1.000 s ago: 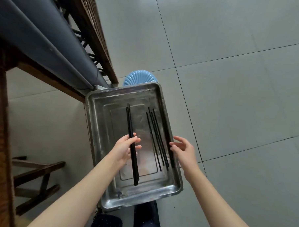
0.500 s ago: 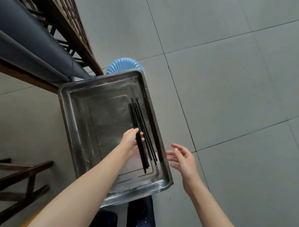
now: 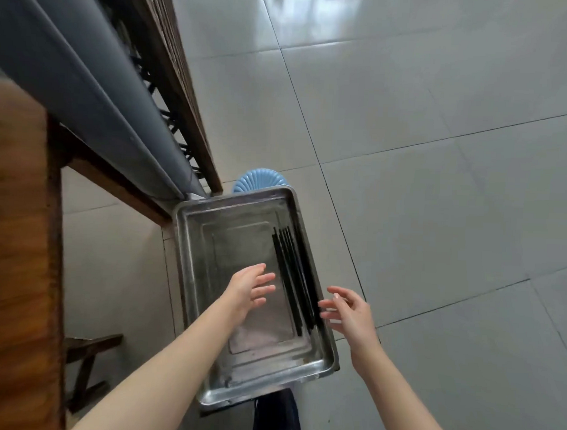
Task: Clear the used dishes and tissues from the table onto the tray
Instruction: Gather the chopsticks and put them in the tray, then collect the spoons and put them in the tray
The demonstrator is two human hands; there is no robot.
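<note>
At the bottom centre of the frame, a dark trouser leg [image 3: 276, 416] shows just under the tray's near edge. Two bare forearms reach up from the lower corners. The left hand [image 3: 246, 289] hovers over the middle of the metal tray [image 3: 182, 269], its grip released, fingers spread and holding nothing. The right hand [image 3: 346, 310] hangs beside the tray's right rim, its grip also released, fingers loosely apart. Between them, black chopsticks [image 3: 294, 280] lie bunched along the tray's right side. A wooden counter [image 3: 15, 235] fills the left edge. Beyond the tray's far end, a blue stool [image 3: 259, 181] peeks out on the grey tiled floor [image 3: 438, 221].
</note>
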